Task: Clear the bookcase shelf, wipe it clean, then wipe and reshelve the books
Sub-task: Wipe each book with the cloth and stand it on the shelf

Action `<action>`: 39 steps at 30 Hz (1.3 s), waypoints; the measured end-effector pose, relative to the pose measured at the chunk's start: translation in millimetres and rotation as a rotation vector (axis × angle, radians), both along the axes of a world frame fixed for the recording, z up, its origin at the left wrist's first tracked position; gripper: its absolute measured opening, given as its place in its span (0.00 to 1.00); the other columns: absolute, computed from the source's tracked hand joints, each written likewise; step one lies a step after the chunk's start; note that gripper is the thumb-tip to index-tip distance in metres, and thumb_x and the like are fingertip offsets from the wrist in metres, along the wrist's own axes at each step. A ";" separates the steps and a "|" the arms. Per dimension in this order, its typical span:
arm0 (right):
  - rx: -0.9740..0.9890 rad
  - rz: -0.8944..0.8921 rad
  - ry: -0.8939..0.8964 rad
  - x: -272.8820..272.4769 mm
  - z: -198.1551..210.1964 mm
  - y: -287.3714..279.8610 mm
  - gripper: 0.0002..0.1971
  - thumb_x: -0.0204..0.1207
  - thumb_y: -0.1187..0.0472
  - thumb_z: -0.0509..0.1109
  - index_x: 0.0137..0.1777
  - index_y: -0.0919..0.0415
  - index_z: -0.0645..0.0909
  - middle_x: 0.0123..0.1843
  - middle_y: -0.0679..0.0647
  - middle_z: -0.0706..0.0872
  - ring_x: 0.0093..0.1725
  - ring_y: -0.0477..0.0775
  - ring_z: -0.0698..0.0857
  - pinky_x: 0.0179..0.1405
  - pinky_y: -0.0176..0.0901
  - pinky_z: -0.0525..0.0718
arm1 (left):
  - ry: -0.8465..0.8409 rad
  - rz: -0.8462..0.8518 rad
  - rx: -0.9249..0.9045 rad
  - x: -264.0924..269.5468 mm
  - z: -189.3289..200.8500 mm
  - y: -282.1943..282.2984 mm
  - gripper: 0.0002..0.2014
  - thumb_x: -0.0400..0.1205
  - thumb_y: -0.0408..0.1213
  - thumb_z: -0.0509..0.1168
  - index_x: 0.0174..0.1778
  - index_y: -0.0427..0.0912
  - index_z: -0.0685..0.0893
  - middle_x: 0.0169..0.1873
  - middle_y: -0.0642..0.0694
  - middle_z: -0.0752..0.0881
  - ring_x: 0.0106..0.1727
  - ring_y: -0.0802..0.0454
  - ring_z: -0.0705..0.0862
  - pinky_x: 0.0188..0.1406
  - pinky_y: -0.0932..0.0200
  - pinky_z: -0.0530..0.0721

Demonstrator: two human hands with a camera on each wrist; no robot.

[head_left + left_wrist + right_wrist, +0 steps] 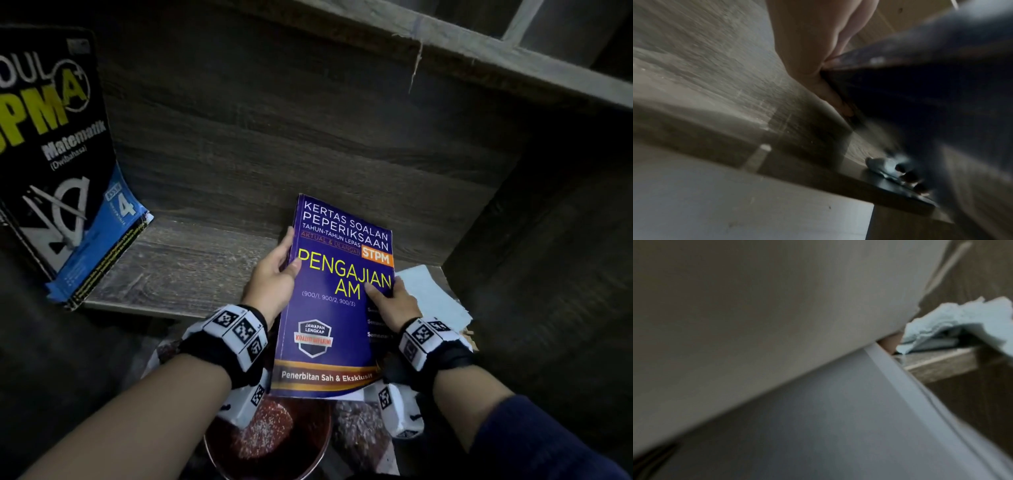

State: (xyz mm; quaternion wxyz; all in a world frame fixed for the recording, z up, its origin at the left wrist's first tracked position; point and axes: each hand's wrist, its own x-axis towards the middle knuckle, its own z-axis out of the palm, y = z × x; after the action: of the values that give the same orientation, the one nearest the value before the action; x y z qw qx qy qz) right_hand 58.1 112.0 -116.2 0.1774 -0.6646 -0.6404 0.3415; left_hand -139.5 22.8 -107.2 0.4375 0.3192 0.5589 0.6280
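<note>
I have the purple book (337,298) held in both hands, just above the near edge of the shelf (191,263), cover up and tilted a little toward me. My left hand (274,277) grips its left edge, thumb curled onto the cover beside the yellow title and the fingers hidden underneath. My right hand (390,301) pinches the right edge the same way, thumb on top, fingers below.

I judge this one is about to go back on the shelf. To do that well I should turn it upright, spine toward me, and carry it left to stand against the black maths book (65,164), which leans at the far left of the shelf with its foot splayed out. I would push that book straight first, or the new one will slide down the slope. The white cloth (424,291) lies crumpled at the right end of the shelf, just beside my right hand; I should keep the book off it.

The book is a thick paperback with a glossy purple cover, yellow and white lettering and an orange band near the bottom. Its corners look slightly worn. It will flex if I hold it by one edge only, so a two-handed grip suits it until it stands.
</note>
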 end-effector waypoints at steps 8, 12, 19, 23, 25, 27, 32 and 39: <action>0.136 0.068 0.505 -11.2 20.6 2.0 0.29 0.77 0.58 0.73 0.75 0.51 0.65 0.64 0.56 0.85 0.61 0.58 0.85 0.64 0.66 0.82 | 0.037 0.069 0.146 -13.4 31.6 -9.0 0.29 0.87 0.28 0.59 0.82 0.56 0.65 0.49 0.76 0.81 0.44 0.77 0.84 0.54 0.62 0.84; 0.277 0.117 0.485 -40.0 32.6 8.8 0.44 0.67 0.41 0.74 0.81 0.44 0.57 0.67 0.59 0.81 0.66 0.59 0.81 0.70 0.63 0.77 | 0.102 0.117 0.263 -32.5 50.3 -17.0 0.28 0.87 0.26 0.58 0.82 0.53 0.64 0.63 0.69 0.80 0.55 0.75 0.83 0.53 0.73 0.82; 0.387 0.264 0.542 -105.1 82.8 -8.1 0.45 0.79 0.59 0.71 0.84 0.43 0.41 0.64 0.52 0.65 0.64 0.45 0.69 0.74 0.37 0.63 | 0.397 0.300 0.437 -89.9 69.5 -40.8 0.30 0.89 0.31 0.56 0.79 0.69 0.59 0.78 0.58 0.69 0.72 0.67 0.75 0.71 0.57 0.78; 0.369 0.396 0.661 -163.1 89.5 -12.0 0.46 0.78 0.58 0.72 0.83 0.36 0.42 0.66 0.48 0.64 0.66 0.43 0.70 0.76 0.39 0.63 | 0.634 0.514 0.436 -127.6 69.3 -64.6 0.31 0.86 0.39 0.55 0.78 0.77 0.56 0.80 0.56 0.68 0.79 0.53 0.70 0.75 0.40 0.73; 0.340 0.462 0.735 -197.6 89.3 -16.7 0.48 0.72 0.51 0.75 0.79 0.24 0.44 0.71 0.47 0.67 0.68 0.47 0.75 0.77 0.58 0.70 | 0.748 0.659 0.430 -143.9 67.6 -77.3 0.31 0.86 0.35 0.56 0.81 0.66 0.56 0.80 0.53 0.68 0.79 0.53 0.70 0.76 0.49 0.73; 0.287 0.531 0.760 -231.4 89.5 -18.2 0.46 0.68 0.46 0.75 0.74 0.15 0.47 0.75 0.52 0.70 0.71 0.55 0.77 0.70 0.68 0.76 | 0.844 0.823 0.423 -157.3 64.9 -89.4 0.30 0.86 0.30 0.57 0.83 0.51 0.58 0.78 0.51 0.68 0.78 0.57 0.69 0.76 0.65 0.69; 0.102 0.682 0.978 -308.2 91.9 -20.5 0.39 0.82 0.66 0.66 0.63 0.10 0.60 0.67 0.40 0.80 0.63 0.48 0.85 0.58 0.61 0.86 | 1.003 1.098 0.438 -183.4 58.2 -106.6 0.26 0.83 0.20 0.57 0.80 0.31 0.64 0.76 0.42 0.69 0.79 0.59 0.66 0.75 0.74 0.62; 0.051 0.703 1.131 -380.2 81.1 -22.8 0.40 0.78 0.74 0.66 0.71 0.22 0.67 0.69 0.46 0.83 0.66 0.52 0.83 0.60 0.56 0.84 | 1.180 1.155 0.465 -183.5 36.5 -100.0 0.33 0.79 0.15 0.56 0.82 0.32 0.60 0.80 0.43 0.64 0.82 0.60 0.62 0.76 0.60 0.69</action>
State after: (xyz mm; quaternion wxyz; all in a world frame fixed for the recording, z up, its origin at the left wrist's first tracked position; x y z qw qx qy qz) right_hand -322.1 89.2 -35.0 0.3799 -0.1304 -0.6351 0.6598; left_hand -323.1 -77.1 -70.7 -0.3897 0.3405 0.6270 0.5823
